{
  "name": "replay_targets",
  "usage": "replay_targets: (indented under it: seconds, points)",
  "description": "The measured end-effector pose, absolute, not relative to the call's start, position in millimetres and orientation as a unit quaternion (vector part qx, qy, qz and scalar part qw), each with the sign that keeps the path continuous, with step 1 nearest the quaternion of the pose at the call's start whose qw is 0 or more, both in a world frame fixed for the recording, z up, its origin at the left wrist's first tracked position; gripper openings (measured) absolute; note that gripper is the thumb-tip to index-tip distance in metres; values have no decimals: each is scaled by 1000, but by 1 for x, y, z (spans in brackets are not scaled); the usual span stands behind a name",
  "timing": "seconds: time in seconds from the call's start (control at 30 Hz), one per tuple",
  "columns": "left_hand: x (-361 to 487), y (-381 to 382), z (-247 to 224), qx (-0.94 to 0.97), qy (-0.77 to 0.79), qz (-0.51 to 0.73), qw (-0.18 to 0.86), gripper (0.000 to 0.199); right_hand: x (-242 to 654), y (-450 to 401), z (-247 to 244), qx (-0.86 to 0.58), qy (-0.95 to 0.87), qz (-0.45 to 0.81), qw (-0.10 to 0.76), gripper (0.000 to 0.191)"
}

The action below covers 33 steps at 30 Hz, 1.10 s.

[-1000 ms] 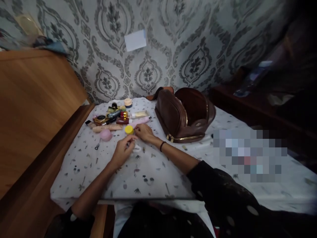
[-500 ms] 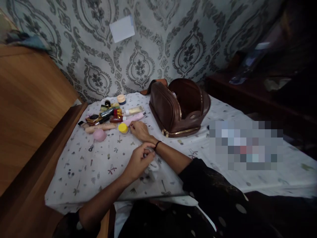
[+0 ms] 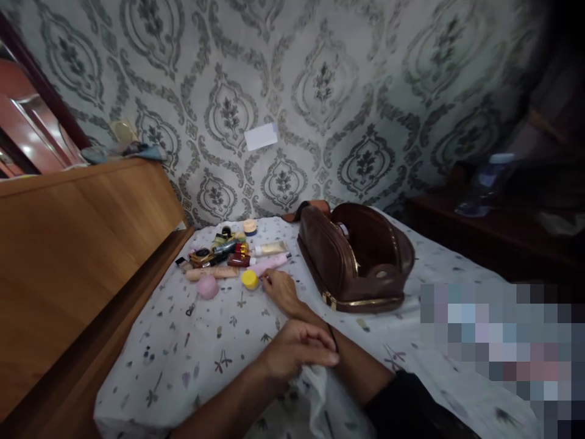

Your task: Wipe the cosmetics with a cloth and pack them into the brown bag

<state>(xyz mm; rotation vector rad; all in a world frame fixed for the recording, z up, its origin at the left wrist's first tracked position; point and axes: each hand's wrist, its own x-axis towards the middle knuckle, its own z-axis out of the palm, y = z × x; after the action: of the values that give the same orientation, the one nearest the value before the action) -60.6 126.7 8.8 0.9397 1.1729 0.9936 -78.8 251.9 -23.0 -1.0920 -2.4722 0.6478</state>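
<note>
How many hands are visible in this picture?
2: right hand beside the round yellow container; left hand nearer the camera, by the right forearm.

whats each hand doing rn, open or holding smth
Left hand: closed on a white cloth.
Right hand: beside the yellow-lidded jar; grip unclear.

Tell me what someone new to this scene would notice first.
Probably the big brown bag, gaping open right of centre on the patterned cloth. Next, the bright yellow lid just beyond the fingertips of the right hand, in front of a jumble of small tubes and bottles. Behind it all, the ornate grey wall fills the background.
</note>
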Motion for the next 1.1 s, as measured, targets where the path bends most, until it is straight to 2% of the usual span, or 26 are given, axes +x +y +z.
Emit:
replay_targets:
  seconds: [0.17, 0.27, 0.37, 0.5, 0.6, 0.73, 0.9, 1.1]
  points:
    - [-56, 121, 4, 525, 521, 373, 561, 14, -76, 257, -25, -384, -856, 275, 209, 26]
    - [-69, 122, -7, 541, 565, 333, 527, 8, -76, 264, -30, -367, -843, 321, 226, 26]
    - [-84, 120, -10, 527, 623, 305, 490, 13, -79, 270, -38, -352, -827, 361, 247, 28]
    - [-97, 116, 4, 570, 665, 287, 387, 23, -83, 275, -46, -331, -810, 401, 273, 26]
    - [-110, 118, 12, 580, 664, 301, 364, 27, -83, 276, -48, -315, -807, 414, 280, 28]
    - [-137, 131, 15, 612, 646, 351, 293, 22, -80, 275, -47, -301, -822, 395, 279, 28]
    - [-173, 145, 19, 600, 677, 385, 182, 34, -77, 267, -39, -313, -835, 364, 267, 24]
    - [-221, 150, 16, 557, 719, 411, 66, 37, -74, 261, -32, -346, -842, 330, 249, 24]
